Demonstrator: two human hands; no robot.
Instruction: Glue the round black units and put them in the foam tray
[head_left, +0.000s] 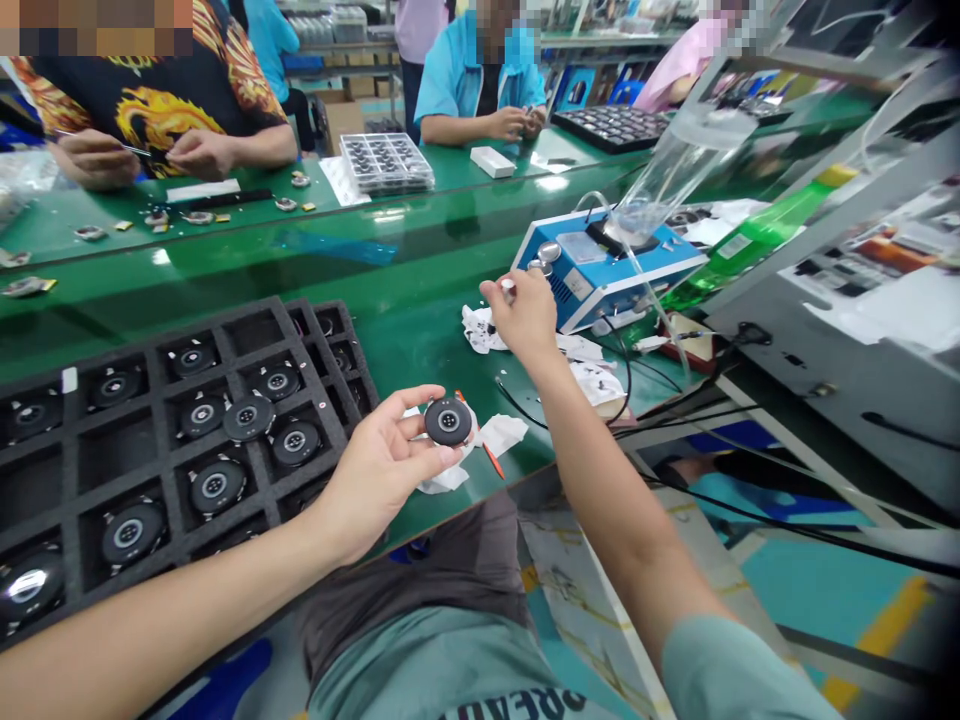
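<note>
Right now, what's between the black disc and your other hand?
In the head view, just bare green bench top lies between the black disc in the left hand and the right hand; white tissue sits off to the side.

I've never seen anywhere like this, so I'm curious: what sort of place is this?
Probably a factory assembling small electronics. A worker sits at a long green bench, a foam tray holds rows of round black parts, and the left hand holds one such part.

Passable green tabletop left of the blue machine, black cables and crumpled tissue before it, green bottle behind, clear tubing rising over it
</note>
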